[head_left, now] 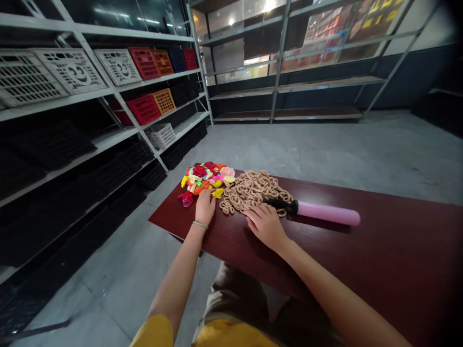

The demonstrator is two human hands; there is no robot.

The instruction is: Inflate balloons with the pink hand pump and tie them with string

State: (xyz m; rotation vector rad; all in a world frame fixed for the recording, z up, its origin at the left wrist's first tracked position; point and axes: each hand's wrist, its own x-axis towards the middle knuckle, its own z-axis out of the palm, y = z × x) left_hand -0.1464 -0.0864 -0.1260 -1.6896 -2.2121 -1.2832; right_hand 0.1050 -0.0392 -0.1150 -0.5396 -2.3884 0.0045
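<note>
My left hand [205,208] rests palm down on the table, fingers stretched out at the near edge of a heap of deflated balloons [202,185]. The balloons are red, orange, yellow, pink, white and green. To their right lies a tangled pile of beige chain [253,189] with thick links. My right hand [266,224] lies at the near edge of this pile, its fingers extended and nothing seen in its grasp. Just beyond those fingers is the black end of a pink balloon pump [327,213], lying partly on the chain; its pink barrel points right.
The dark red-brown table [398,250] stretches off to the right. White shelving [137,126] with plastic crates [144,110] stands at the left. Metal racks [278,72] line the far wall, beyond a grey floor [325,149].
</note>
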